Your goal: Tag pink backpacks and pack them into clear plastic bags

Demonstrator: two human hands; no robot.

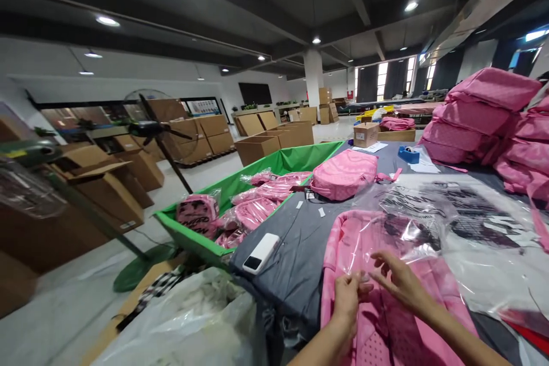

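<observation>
A pink backpack (377, 320) lies on the dark-covered table right in front of me, its upper half under a clear plastic bag (369, 234). My left hand (348, 297) is closed, thumb and fingers pinching the edge of that bag above the backpack. Just to its right, my right hand (401, 280) is held over the bag with its fingers bent and apart, and I see nothing in it. Black lettering shows on the plastic. Whether the right fingertips touch the film I cannot tell.
A second pink backpack (347, 171) lies further up the table (295, 240). More clear bags (480, 240) spread to the right, below stacked backpacks (476, 120). A white power bank (261, 253) rests near the left edge, beside a green bin (171, 223) of bagged backpacks. A blue tape dispenser (409, 155) stands behind.
</observation>
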